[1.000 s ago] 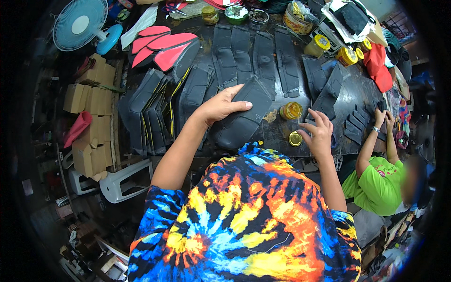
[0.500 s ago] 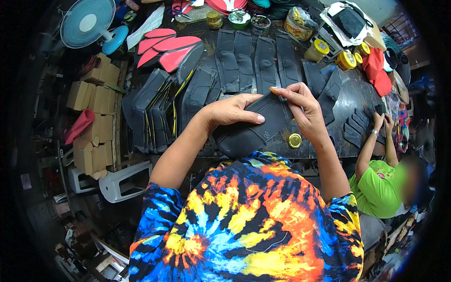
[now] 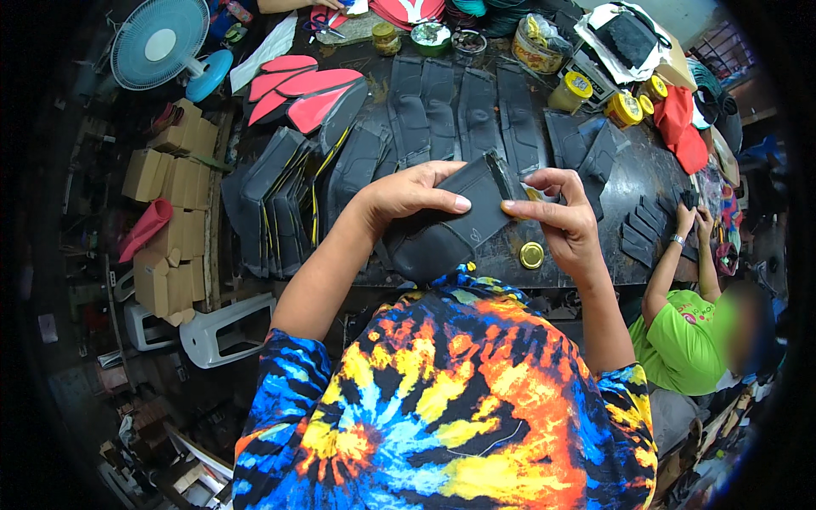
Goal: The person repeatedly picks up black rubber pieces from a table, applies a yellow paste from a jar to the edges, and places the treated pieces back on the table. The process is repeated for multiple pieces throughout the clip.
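Two hands [image 3: 412, 191] touch a black piece [image 3: 476, 223], thumbs [image 3: 450, 201] pointing inward.

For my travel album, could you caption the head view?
Left hand holds a black piece, right hand at its edge, gold lid nearby.

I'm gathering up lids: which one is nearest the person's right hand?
The gold lid, lying on the table beside the right hand; the yellow lids are farther off, toward the top right.
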Tool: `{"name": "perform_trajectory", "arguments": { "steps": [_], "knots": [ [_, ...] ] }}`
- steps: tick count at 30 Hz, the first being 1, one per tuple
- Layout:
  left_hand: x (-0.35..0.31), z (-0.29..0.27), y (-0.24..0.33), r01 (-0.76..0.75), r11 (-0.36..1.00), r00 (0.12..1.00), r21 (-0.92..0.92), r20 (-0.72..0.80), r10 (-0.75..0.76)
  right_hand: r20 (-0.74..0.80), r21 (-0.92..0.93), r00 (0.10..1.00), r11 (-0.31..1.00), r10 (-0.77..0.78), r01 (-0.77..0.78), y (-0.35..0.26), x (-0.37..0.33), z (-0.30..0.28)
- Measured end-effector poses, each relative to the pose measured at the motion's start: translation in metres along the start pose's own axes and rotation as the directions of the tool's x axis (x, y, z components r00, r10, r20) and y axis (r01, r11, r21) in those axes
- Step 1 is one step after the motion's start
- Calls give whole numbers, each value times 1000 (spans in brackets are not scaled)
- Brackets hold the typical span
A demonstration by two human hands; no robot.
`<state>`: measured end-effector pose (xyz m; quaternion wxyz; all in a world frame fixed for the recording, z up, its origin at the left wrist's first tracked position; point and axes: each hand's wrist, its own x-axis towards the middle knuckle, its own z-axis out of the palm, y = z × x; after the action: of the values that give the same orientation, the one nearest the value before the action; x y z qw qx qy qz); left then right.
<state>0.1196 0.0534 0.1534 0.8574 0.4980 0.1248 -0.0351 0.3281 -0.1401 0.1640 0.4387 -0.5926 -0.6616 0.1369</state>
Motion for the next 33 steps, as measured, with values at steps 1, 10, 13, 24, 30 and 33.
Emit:
{"name": "perform_trajectory", "arguments": {
  "steps": [1, 10, 13, 24, 30, 33],
  "knots": [
    [0, -2, 1, -27, 1000, 998, 4, -58, 27, -29, 117, 999, 993, 25, -21, 0, -3, -2],
    [2, -23, 45, -653, 751, 549, -97, -744, 381, 232, 584, 865, 647, 445, -490, -19, -6, 35],
    [-10, 1, 35, -775, 555, 630, -302, -422, 651, 0, 668, 895, 666, 446, -332, -17, 11, 41],
    [0, 47, -13, -535, 842, 704, -64, -586, 402, -340, 176, 936, 984, 87, -28, -7, 31, 9],
    [-3, 49, -7, -474, 876, 731, -92, -595, 333, -244, -46, 967, 994, 80, -94, -4, 27, 19],
    [-2, 49, -9, -492, 867, 729, -80, -582, 360, -214, -324, 973, 946, -91, 17, 0, 29, 14]
  ]
}}
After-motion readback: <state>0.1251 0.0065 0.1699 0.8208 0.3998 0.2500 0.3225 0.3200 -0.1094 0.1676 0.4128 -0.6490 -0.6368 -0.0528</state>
